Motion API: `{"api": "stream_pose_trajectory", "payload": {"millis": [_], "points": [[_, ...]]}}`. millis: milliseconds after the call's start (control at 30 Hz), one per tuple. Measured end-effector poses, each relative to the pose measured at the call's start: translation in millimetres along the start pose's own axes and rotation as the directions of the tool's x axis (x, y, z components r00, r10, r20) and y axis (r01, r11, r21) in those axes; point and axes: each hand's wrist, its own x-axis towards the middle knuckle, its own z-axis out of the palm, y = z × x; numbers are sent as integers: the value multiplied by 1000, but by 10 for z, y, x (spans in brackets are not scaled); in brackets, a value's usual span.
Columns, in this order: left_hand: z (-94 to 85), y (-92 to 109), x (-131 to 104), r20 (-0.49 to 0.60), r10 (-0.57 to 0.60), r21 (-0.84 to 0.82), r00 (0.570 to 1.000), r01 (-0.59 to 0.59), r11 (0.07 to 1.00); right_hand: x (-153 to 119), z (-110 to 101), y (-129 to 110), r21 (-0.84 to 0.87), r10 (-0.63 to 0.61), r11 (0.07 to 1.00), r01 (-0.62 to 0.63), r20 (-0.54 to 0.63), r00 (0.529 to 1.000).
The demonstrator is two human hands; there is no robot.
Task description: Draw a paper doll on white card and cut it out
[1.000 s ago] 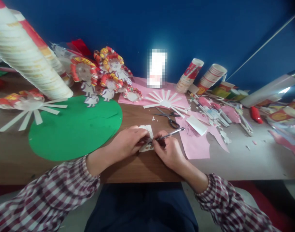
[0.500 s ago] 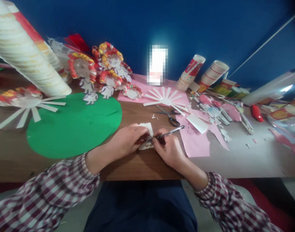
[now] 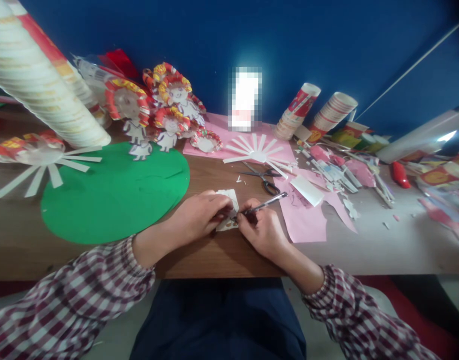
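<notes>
A small white paper piece (image 3: 228, 194) with brownish marks near its lower edge lies on the wooden table between my hands. My left hand (image 3: 202, 215) rests over its left side, fingers bent together and pressed on the paper. In my right hand (image 3: 262, 227) is a slim pen (image 3: 272, 200), its back end pointing up and right; its tip, at the paper's right side, is hidden by my fingers. Black-handled scissors (image 3: 270, 187) lie just beyond my right hand, beside pink paper (image 3: 308, 222).
On the left are a green paper oval (image 3: 116, 195), a tall cup stack (image 3: 37, 70) and paper figures with red-yellow rings (image 3: 171, 125). Behind stands a blurred bright screen (image 3: 246, 100). Cut strips (image 3: 257, 152), cup stacks (image 3: 332, 112) and scraps (image 3: 334, 175) spread rightward.
</notes>
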Motion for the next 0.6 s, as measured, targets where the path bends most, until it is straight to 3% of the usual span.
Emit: {"api": "stream_pose_trajectory", "payload": {"millis": [467,600], "points": [[-13,6,5,6,-3,-1,1000,3,1000,-7,-11,-18,11,13,1000,-13,23,1000],[-22,-4,14,13,83,-8,996,-83,996,-4,-9,-22,12,7,1000,-8,17,1000]]}}
